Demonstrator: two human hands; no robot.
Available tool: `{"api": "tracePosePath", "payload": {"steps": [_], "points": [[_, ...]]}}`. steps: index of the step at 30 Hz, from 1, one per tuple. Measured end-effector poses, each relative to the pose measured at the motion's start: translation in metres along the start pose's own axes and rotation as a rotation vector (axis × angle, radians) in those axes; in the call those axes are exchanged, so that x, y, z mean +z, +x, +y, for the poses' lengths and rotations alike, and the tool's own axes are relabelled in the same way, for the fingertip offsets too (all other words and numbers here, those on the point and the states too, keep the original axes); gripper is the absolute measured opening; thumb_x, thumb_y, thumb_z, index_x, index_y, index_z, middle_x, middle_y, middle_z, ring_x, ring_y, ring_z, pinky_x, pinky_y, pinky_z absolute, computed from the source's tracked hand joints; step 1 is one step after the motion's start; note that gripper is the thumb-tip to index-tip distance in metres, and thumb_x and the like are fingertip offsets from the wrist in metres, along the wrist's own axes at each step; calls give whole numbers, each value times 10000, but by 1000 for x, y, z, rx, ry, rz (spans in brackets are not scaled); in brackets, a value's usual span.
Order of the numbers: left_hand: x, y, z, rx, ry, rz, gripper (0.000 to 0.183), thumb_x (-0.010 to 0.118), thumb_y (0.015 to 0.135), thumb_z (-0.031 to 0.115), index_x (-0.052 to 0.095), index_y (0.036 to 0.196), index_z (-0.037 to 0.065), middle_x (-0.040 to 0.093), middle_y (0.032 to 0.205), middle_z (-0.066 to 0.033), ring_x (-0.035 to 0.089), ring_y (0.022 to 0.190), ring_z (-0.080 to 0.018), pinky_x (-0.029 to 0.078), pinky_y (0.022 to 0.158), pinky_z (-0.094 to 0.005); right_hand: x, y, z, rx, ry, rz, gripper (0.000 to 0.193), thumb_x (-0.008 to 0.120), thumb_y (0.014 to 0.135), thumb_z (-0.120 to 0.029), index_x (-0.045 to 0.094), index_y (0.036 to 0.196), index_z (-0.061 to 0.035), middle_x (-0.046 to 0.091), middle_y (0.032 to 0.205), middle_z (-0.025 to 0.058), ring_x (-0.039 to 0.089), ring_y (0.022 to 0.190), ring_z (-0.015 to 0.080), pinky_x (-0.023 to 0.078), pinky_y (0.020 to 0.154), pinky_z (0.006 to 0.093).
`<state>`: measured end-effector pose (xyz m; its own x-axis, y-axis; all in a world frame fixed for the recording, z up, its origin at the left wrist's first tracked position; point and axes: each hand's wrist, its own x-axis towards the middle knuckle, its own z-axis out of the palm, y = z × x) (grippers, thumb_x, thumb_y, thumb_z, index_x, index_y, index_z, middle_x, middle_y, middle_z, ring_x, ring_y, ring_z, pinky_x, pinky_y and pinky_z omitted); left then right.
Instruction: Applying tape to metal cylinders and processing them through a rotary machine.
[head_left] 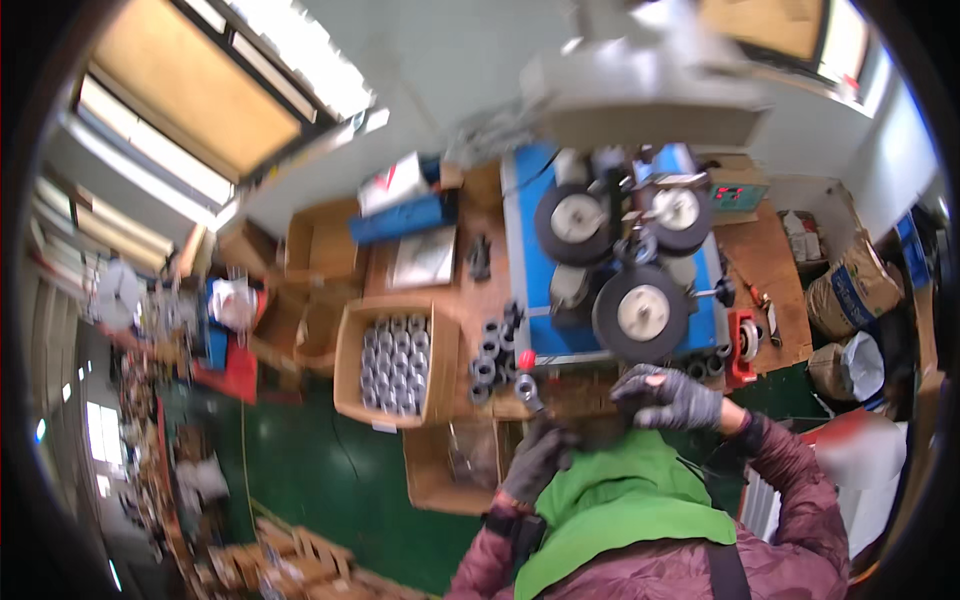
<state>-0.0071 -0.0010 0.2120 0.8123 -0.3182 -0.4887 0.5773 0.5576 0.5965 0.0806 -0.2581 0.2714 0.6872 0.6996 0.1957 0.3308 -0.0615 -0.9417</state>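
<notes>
My left hand [538, 462], in a dark grey glove, is closed around the dark lower end of a piece with a round metal ring head [526, 390]. The ring points away from me, just below a red button [527, 358] on the machine's front edge. My right hand [668, 398], gloved too, has its fingers loosely bent and apart, and nothing shows in it. It is close to the front edge of the blue-topped machine [537, 290], below the lowest black roller wheel [642, 312]. Two more such wheels [577, 218] sit behind it.
Dark grey rings [487, 358] cluster left of the machine. A cardboard box [440, 375] holds rows of metal rings [395, 365]; an opened carton [430, 475] stands lower. To the right are a red fixture [742, 348], pliers [768, 315] and a control box with red digits [737, 190].
</notes>
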Motion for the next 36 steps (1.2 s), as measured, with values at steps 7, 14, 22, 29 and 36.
{"api": "tracePosePath", "payload": {"steps": [7, 14, 22, 29, 36], "points": [[-28, 62, -62, -299, 621, -406, 293, 562, 870, 251, 577, 1056, 26, 605, 820, -34, 590, 658, -111, 491, 583, -258, 90, -34, 60, 587, 320, 162, 351, 407, 933, -283, 531, 1148, -35, 582, 983, 67, 538, 918, 148, 430, 822, 300], [-194, 141, -73, 338, 2010, 403, 361, 555, 721, 168, 528, 1078, 120, 564, 1031, -62, 507, 1005, -256, 388, 848, -428, 88, -75, 66, 969, 396, 226, 401, 415, 935, -307, 468, 1170, 13, 620, 842, 69, 538, 557, 79, 459, 525, 208], [-232, 195, -88, 567, 2130, 379, 396, 548, 730, 144, 521, 1124, 169, 583, 1009, -57, 465, 1083, -238, 288, 985, -445, 105, -59, 77, 1023, 283, 130, 268, 454, 907, -224, 548, 1053, -20, 621, 798, 59, 548, 582, 120, 448, 550, 238], [-202, 76, -63, 55, -281, 118, 452, 643, 755, 216, 498, 1124, -2, 590, 1046, -99, 590, 903, -224, 494, 774, -320, 138, 42, 111, 704, -297, -24, 271, 571, 822, -271, 599, 919, -19, 598, 770, 117, 568, 723, 259, 442, 665, 357], [-154, -62, 8, 519, 241, 582, 444, 707, 737, 163, 503, 1095, -2, 562, 982, -77, 547, 889, -169, 461, 804, -307, 230, 107, 82, 952, 576, -496, 446, 512, 842, -498, 615, 865, -64, 479, 551, -4, 393, 400, 74, 301, 396, 225]]}}
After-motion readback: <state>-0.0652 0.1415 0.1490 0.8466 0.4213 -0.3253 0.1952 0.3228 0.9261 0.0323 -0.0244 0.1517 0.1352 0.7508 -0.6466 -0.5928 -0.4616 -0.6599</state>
